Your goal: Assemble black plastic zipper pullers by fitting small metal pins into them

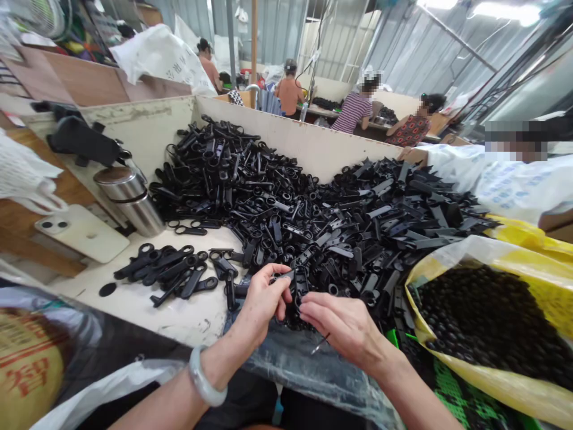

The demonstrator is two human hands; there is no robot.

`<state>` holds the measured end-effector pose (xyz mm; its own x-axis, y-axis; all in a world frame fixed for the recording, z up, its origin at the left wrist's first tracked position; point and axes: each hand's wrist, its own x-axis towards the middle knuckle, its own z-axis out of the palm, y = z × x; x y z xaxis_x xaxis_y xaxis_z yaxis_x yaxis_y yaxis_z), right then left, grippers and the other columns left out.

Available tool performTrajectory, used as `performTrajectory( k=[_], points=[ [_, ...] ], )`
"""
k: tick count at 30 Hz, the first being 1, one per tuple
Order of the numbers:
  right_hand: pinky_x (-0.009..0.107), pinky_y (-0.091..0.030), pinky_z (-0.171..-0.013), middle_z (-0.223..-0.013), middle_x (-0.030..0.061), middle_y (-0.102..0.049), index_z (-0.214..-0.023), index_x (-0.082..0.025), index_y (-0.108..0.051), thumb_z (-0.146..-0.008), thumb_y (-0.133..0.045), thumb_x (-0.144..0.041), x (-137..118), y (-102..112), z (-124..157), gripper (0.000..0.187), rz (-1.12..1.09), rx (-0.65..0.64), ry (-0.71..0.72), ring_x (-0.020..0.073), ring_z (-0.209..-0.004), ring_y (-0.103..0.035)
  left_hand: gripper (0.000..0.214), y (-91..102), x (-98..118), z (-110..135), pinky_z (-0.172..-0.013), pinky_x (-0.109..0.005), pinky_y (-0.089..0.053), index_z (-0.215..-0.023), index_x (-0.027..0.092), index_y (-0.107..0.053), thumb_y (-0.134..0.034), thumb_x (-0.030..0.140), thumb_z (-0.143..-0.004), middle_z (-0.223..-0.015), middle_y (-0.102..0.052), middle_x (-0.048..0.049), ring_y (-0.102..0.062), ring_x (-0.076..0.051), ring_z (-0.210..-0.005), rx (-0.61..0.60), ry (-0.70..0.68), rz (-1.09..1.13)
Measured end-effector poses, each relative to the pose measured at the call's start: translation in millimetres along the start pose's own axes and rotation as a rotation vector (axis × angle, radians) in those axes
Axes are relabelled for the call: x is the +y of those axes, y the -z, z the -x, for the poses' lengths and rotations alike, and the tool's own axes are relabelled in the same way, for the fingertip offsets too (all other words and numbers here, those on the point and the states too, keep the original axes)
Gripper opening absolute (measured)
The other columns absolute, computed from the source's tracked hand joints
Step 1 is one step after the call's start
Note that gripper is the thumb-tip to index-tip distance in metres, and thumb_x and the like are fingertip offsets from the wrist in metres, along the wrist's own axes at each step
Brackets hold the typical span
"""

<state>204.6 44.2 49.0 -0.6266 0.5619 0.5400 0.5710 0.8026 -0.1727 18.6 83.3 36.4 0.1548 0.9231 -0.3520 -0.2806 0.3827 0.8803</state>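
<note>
My left hand (262, 301) and my right hand (342, 325) meet at the near edge of the table, both pinched on a black plastic strap piece (298, 285) held between them. A thin metal pin (320, 344) pokes out under my right palm. A big heap of the same black plastic pieces (313, 209) fills the table behind my hands. A small row of black pieces (168, 269) lies sorted to the left of my left hand. A pale bangle (203, 379) sits on my left wrist.
A yellow bag of small black parts (483, 316) stands open at my right. A steel flask (132, 200) and a white phone (83, 233) lie at the left. A wooden wall (313, 146) backs the table. Several people work at benches behind it.
</note>
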Motion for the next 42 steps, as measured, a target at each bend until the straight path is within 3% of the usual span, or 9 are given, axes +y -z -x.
performTrajectory(
  k=[3, 7, 13, 16, 19, 22, 27, 34, 42],
  points=[
    [0.028, -0.064, -0.073, -0.105, 0.0114, -0.079, -0.116, -0.017, -0.070, -0.108, -0.042, -0.013, 5.2, -2.7, 9.5, 0.029, 0.016, -0.129, 0.060, 0.0187, -0.086, -0.077, 0.025, 1.0, 2.3, -7.1, -0.041, -0.016, -0.033, -0.099, 0.014, -0.062, -0.068, 0.026, -0.077, -0.056, -0.062, 0.0043, -0.048, -0.006, -0.037, -0.003, 0.045, 0.123],
    [0.034, -0.066, -0.082, -0.112, 0.0125, -0.079, -0.122, -0.021, -0.072, -0.105, -0.049, -0.012, 23.0, -1.3, 11.8, 0.030, 0.021, 0.076, 0.006, 0.0224, -0.098, -0.078, 0.022, 1.8, 15.7, -19.9, -0.051, -0.018, -0.043, -0.105, 0.016, -0.059, -0.067, 0.023, -0.086, -0.066, -0.066, 0.0014, -0.059, -0.008, -0.048, -0.037, 0.085, 0.181],
    [0.028, -0.060, -0.066, -0.093, 0.0051, -0.078, -0.100, -0.025, -0.078, -0.095, -0.071, -0.019, 5.5, 17.0, -14.3, 0.010, -0.281, 0.345, -0.420, 0.0186, -0.078, -0.073, 0.086, 4.0, 53.0, -35.8, -0.066, -0.028, -0.055, -0.159, 0.035, -0.024, -0.074, 0.030, -0.089, -0.139, -0.060, -0.0171, -0.079, -0.020, -0.074, -0.151, 0.038, -0.070],
    [0.025, -0.051, -0.052, -0.079, 0.0031, -0.076, -0.089, -0.024, -0.080, -0.090, -0.076, -0.030, -26.4, 12.4, -14.7, 0.007, -0.553, 0.356, -0.711, 0.0161, -0.061, -0.064, 0.081, 13.5, 57.9, -33.0, -0.068, -0.029, -0.056, -0.162, 0.039, -0.019, -0.064, 0.033, -0.095, -0.158, -0.041, -0.0190, -0.077, -0.016, -0.072, -0.055, -0.187, -0.331],
    [0.023, -0.045, -0.047, -0.067, 0.0019, -0.073, -0.085, -0.022, -0.081, -0.086, -0.080, -0.040, -54.6, -14.1, -1.5, 0.019, -0.803, 0.330, -0.977, 0.0138, -0.052, -0.058, 0.049, 27.7, 40.2, -6.3, -0.082, -0.030, -0.054, -0.147, 0.029, -0.050, -0.056, 0.041, -0.100, -0.140, -0.062, -0.0112, -0.075, -0.020, -0.091, -0.061, -0.341, -0.505],
    [0.025, -0.049, -0.053, -0.069, 0.0030, -0.074, -0.089, -0.019, -0.079, -0.087, -0.077, -0.046, -69.1, -45.4, 12.7, 0.027, -0.972, 0.321, -1.120, 0.0151, -0.056, -0.061, 0.033, 40.8, 4.5, 37.4, -0.094, -0.033, -0.049, -0.119, 0.027, -0.073, -0.054, 0.048, -0.100, -0.103, -0.076, -0.0058, -0.068, -0.024, -0.104, -0.275, -0.131, -0.554],
    [0.024, -0.049, -0.053, -0.095, 0.0056, -0.073, -0.103, -0.021, -0.079, -0.098, -0.067, -0.037, -55.3, -61.4, 13.4, 0.021, -0.628, 0.105, -0.803, 0.0115, -0.057, -0.058, 0.056, 53.8, -49.1, 79.0, -0.053, -0.024, -0.043, -0.134, 0.020, -0.061, -0.054, 0.061, -0.097, -0.058, -0.057, 0.0046, -0.051, -0.015, -0.054, -0.189, 0.249, -0.172],
    [0.023, -0.050, -0.056, -0.114, 0.0085, -0.069, -0.117, -0.024, -0.071, -0.096, -0.068, -0.017, -2.2, -62.8, -20.6, 0.022, 0.145, -0.307, -0.426, 0.0191, -0.083, -0.072, 0.044, 62.5, -45.5, 67.6, -0.061, -0.027, -0.048, -0.125, 0.014, -0.065, -0.067, 0.032, -0.085, -0.076, -0.071, -0.0049, -0.063, -0.018, -0.072, -0.105, 0.387, 0.148],
    [0.028, -0.056, -0.073, -0.113, 0.0075, -0.072, -0.121, -0.023, -0.071, -0.103, -0.061, -0.025, 7.0, -48.1, -20.8, 0.021, 0.072, -0.160, -0.486, 0.0193, -0.087, -0.073, 0.046, 66.9, -35.4, 68.9, -0.072, -0.027, -0.050, -0.124, 0.014, -0.069, -0.079, 0.030, -0.082, -0.095, -0.075, -0.0113, -0.067, -0.020, -0.089, -0.153, 0.427, 0.245]
  ],
)
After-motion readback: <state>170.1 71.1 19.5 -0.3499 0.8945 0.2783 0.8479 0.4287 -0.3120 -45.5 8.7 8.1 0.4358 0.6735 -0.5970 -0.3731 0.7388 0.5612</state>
